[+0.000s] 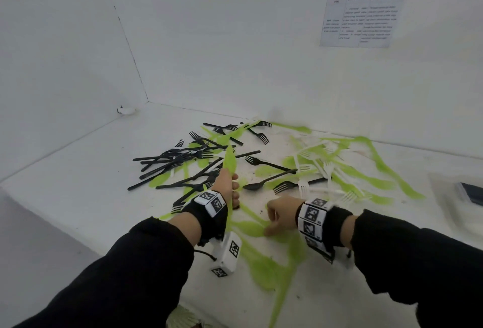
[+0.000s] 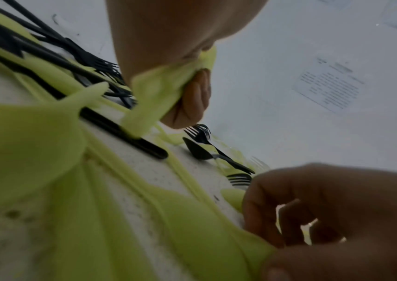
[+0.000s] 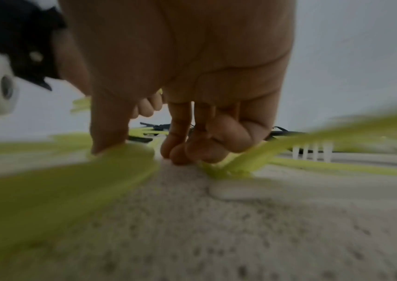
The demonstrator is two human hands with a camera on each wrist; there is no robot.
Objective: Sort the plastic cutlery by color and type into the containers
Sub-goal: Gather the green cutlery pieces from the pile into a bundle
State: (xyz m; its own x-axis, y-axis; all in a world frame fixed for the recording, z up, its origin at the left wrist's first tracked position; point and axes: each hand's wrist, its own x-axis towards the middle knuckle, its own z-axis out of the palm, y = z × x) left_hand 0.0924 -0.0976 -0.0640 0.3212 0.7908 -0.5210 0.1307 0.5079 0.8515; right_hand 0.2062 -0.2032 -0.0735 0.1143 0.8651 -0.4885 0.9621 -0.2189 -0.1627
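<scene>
Gathering stage, by the look of it: green pieces were being collected, nothing sorted into a container yet. The left hand (image 1: 228, 188) held a bundle of green cutlery (image 1: 230, 158), fingers curled round the handles, the broad ends sticking up past the fist. The right hand (image 1: 278, 214) was down on the table (image 1: 78, 197), fingertips (image 3: 177, 154) bunched and touching a green piece (image 1: 248, 227) lying flat just in front of the person. Whether that grip had actually closed on it, I couldn't tell; too much blur.

The rest of the cutlery lay loose on the table: black forks (image 1: 177, 157) heaped to the left, white forks (image 1: 321, 168) and more green mixed to the right. A black spoon (image 1: 254, 186) sat between the heaps.

Next move probably calls for lifting the flat piece off the table by an edge and adding it to the left-hand bundle, without dragging neighbours along.

The head view alone showed the whole spread and a clear container (image 1: 460, 197) at the far right edge. The left wrist view showed the curled grip on the bundle up close. The right wrist view showed the fingertips meeting the table surface, which the head view hid behind the hand.
</scene>
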